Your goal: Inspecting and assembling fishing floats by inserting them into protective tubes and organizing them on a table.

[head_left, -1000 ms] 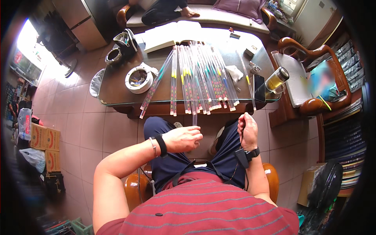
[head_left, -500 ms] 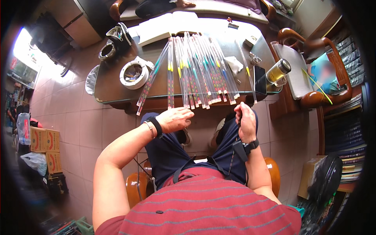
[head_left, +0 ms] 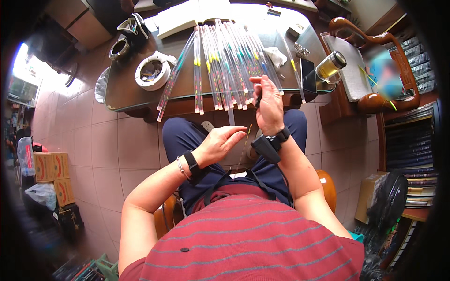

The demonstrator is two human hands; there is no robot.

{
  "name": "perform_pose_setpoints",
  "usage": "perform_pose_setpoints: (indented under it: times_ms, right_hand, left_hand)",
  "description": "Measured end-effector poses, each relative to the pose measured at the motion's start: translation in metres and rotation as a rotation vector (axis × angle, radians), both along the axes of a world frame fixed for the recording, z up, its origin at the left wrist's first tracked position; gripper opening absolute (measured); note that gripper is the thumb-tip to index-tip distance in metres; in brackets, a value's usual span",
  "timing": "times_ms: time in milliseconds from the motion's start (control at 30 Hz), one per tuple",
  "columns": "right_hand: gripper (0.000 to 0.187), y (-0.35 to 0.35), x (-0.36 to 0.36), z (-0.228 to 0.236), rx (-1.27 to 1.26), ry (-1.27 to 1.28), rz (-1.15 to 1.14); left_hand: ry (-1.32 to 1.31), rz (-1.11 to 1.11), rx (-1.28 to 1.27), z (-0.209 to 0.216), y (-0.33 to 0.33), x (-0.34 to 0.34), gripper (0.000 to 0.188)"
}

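Left hand (head_left: pixel 219 144) pinches a thin dark stick (head_left: pixel 244 143) at its fingertips, over the lap | right hand (head_left: pixel 268 107) curled closed on a small dark tool (head_left: pixel 257 100), raised at the table (head_left: pixel 126 93) edge | clear tubes (head_left: pixel 220 70) lie side by side on the table, white tape roll (head_left: pixel 152 71) left.

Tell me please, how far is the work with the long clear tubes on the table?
Done, it seems: many clear tubes lie side by side on the glass table, coloured sticks inside. In hand: the left hand pinches a thin stick over the lap; the right hand is raised at the table edge, around something dark. What is left cannot be told from here.
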State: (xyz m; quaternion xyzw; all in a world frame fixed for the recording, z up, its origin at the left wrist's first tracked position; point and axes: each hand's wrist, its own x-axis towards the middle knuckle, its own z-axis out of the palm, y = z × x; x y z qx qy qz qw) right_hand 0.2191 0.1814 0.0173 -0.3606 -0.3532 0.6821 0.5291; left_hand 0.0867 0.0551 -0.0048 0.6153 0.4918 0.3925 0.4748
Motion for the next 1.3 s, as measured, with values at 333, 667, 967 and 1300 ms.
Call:
perform_pose_setpoints:
  times_ms: [333,667,967,1300]
  right_hand:
    - [0.031,-0.02,-0.018,-0.009,0.116,-0.269,0.236]
    - [0.03,-0.013,-0.041,-0.015,0.221,-0.404,0.408]
    - [0.022,0.12,0.024,-0.039,0.686,-1.072,0.042]
    - [0.017,0.199,0.116,-0.12,0.741,-1.807,0.041]
  left_hand:
    - [-0.447,0.094,-0.353,0.001,-0.01,0.014,0.027]
    - [-0.59,0.293,-0.269,-0.006,0.016,0.004,0.021]
    - [-0.522,0.464,-0.187,0.01,0.035,-0.034,0.014]
    - [-0.55,0.474,-0.234,0.003,0.037,-0.044,0.016]
